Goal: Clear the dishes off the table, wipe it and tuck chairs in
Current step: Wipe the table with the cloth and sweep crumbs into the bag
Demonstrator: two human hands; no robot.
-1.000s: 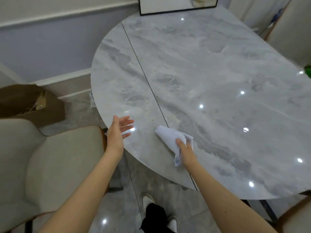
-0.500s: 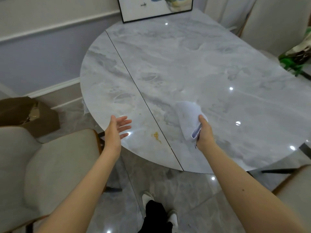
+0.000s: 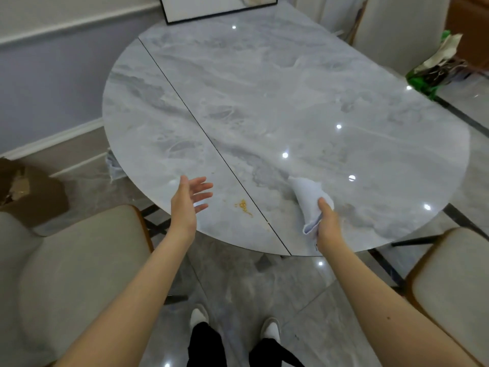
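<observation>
A grey marble table [image 3: 264, 83] with a dark seam running across it fills the middle of the head view. My right hand [image 3: 326, 221] grips a white cloth [image 3: 308, 197] pressed on the tabletop near the front edge, right of the seam. A small patch of yellow crumbs [image 3: 243, 206] lies on the table just left of the seam. My left hand [image 3: 189, 201] hovers open, palm turned inward, over the front-left rim beside the crumbs. No dishes are on the table.
A beige chair [image 3: 74, 268] stands pulled out at the left, another beige chair [image 3: 455, 282] at the right, a third chair [image 3: 397, 27] at the far right. A framed picture [image 3: 219, 6] leans at the table's far end. A brown cardboard box [image 3: 29, 192] sits on the floor at left.
My right hand swept the cloth from the seam toward the right, uncovering the yellow crumbs. The left hand stayed open at the rim. The view tilted back, showing more table.
</observation>
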